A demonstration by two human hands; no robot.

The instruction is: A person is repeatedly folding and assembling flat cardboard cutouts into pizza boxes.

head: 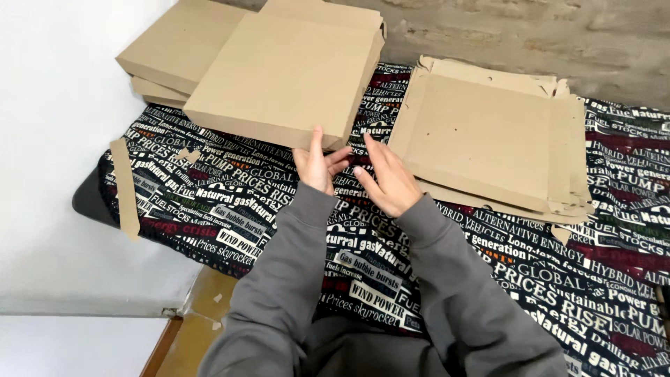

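Observation:
A folded brown cardboard box (286,70) lies tilted on a pile of similar flat boxes (174,49) at the back left. My left hand (317,164) touches the near corner of that top box, thumb raised against its edge, fingers partly curled. Just right of it, my right hand (384,178) hovers over the printed cloth (230,202) with fingers spread, holding nothing. A stack of unfolded flat cardboard blanks (488,132) lies to the right of my right hand. Both arms wear grey sleeves.
The black cloth with printed lettering covers the surface. A loose cardboard strip (125,188) lies at the cloth's left edge and a small scrap (187,155) near it. A white wall is at left, a rough brick wall (558,35) behind.

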